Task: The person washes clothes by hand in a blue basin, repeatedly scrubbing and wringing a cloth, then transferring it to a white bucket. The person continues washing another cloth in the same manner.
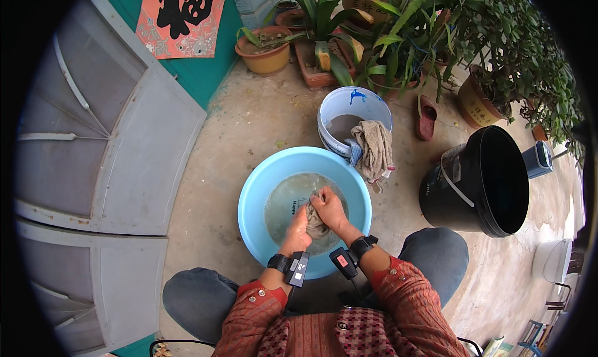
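Observation:
A light blue plastic basin (254,207) stands on the floor before me, with cloudy, sudsy water (280,203) in it. Over that water a wet, greyish-brown cloth (317,224) is bunched between my two hands. My left hand (297,230) grips its left side, the thumb side against the fabric. From the right, my right hand (331,208) clutches the upper part with curled fingers. The lower end of the cloth hangs at the water; whether it dips in, I cannot tell. Each wrist wears a black strap with a small device.
Touching the basin's far side is a white bucket (327,123) holding murky water, with a beige cloth (373,147) draped over its rim. A large black bucket (451,189) stands at right. Beyond lie a red slipper (426,119) and potted plants (264,53). A grey metal door (135,165) borders the left.

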### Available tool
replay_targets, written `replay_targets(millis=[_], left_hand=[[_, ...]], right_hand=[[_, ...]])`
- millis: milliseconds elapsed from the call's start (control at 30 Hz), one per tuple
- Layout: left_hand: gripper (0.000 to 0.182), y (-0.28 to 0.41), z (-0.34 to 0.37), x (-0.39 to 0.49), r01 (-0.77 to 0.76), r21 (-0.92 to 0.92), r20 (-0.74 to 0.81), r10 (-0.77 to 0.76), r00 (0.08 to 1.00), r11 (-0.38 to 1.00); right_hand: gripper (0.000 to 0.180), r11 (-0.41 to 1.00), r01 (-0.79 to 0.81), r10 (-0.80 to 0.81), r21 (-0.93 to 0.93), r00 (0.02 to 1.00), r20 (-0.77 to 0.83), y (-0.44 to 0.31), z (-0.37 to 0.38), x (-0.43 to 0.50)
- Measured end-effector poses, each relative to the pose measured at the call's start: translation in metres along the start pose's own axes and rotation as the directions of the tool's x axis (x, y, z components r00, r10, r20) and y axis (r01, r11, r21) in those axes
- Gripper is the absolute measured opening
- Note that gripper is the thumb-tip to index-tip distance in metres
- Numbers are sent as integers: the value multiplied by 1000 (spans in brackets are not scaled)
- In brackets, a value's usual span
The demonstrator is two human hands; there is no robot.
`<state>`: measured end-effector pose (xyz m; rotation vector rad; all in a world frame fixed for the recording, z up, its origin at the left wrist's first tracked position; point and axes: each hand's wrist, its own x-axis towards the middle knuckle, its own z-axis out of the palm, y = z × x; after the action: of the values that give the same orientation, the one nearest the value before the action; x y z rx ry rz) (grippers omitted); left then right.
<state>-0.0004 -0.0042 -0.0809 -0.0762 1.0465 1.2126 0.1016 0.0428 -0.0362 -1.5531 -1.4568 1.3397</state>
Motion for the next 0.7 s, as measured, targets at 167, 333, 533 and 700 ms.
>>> replay_targets(millis=[167, 333, 533, 700], left_hand=[[38, 32, -14, -28, -103, -4, 138, 102, 985, 995], [41, -2, 15, -23, 17, 33, -138, -12, 990, 999], [50, 16, 0, -7, 78, -29, -80, -80, 994, 997], [49, 13, -20, -10, -189, -293, 383, 296, 875, 937]], right_hand=[[20, 827, 535, -502, -173, 841, 203, -20, 22, -48], [17, 961, 156, -184, -227, 977, -111, -2, 11, -17], [26, 997, 72, -72, -20, 997, -4, -2, 8, -10], [21, 679, 642, -602, -354, 764, 231, -36, 21, -57]])
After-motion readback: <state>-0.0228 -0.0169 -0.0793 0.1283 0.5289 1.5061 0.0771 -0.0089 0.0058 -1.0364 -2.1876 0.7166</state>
